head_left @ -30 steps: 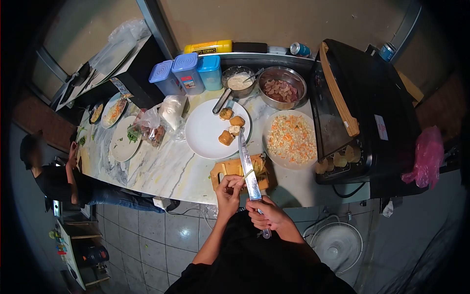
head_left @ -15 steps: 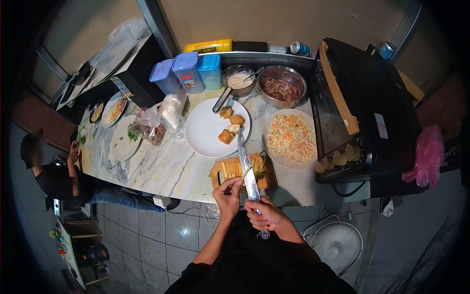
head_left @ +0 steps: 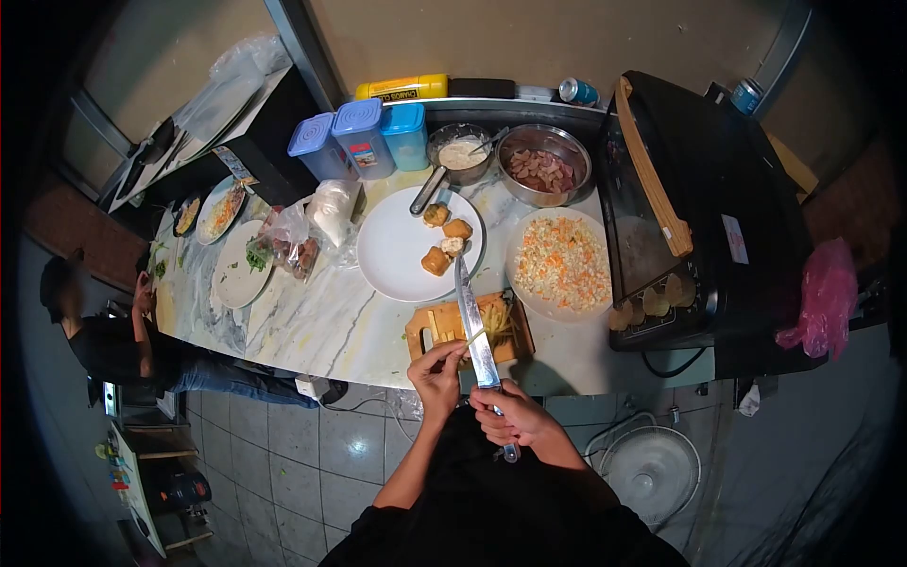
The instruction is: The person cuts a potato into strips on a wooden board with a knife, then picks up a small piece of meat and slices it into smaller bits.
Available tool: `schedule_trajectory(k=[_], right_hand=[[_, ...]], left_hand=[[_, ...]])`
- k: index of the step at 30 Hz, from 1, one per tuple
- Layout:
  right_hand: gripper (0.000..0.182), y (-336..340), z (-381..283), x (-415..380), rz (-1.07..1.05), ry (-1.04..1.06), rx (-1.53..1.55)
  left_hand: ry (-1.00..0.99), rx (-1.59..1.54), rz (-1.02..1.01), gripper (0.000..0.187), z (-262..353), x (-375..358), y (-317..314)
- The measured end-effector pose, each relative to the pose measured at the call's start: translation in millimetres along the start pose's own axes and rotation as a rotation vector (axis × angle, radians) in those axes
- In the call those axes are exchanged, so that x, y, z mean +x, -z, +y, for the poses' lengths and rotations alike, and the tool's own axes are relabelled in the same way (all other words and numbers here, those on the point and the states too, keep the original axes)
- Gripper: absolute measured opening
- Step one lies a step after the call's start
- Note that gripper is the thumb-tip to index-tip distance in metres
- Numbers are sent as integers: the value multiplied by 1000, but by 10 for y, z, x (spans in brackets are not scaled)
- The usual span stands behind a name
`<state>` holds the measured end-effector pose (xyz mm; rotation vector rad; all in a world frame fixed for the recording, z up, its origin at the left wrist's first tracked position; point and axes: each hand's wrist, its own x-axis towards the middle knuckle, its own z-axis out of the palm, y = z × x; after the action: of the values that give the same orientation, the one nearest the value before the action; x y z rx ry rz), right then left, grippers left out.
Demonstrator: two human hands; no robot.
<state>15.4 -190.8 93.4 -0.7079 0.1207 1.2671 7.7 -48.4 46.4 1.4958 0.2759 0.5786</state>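
My right hand [head_left: 515, 420] grips the handle of a long kitchen knife [head_left: 473, 321], blade pointing away over the wooden cutting board [head_left: 436, 326]. My left hand [head_left: 436, 369] pinches a thin yellow-green strip [head_left: 475, 333] against the blade's left side. Shredded yellow pieces [head_left: 498, 317] lie on the board's right part. Beyond the knife tip sits a white plate [head_left: 402, 250] with a few browned buns [head_left: 444, 241].
A plate of chopped mix [head_left: 562, 260], a steel bowl of meat [head_left: 543, 170], a sauce pot [head_left: 458, 156], blue tubs [head_left: 364, 137] and a black grill [head_left: 699, 208] crowd the marble counter [head_left: 312, 321]. Another person [head_left: 104, 345] works at the far left end.
Both hands and the knife have shifted slightly toward me and left; the strip stays pinched at the blade. The person at the left barely moved.
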Motion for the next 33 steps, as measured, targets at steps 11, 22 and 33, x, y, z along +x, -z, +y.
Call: schedule_trajectory(k=[11,22,33], right_hand=[[27,-22,23,5,-24,-9,8],[29,40,41,14,-81,-24,19],[26,207,-2,43,-46,-57,66]], left_hand=[[-94,2,-104,10,-25,90,111],[-145,54,-227,16,-1,205,189],[181,-124,-248,7,-242,167,135]])
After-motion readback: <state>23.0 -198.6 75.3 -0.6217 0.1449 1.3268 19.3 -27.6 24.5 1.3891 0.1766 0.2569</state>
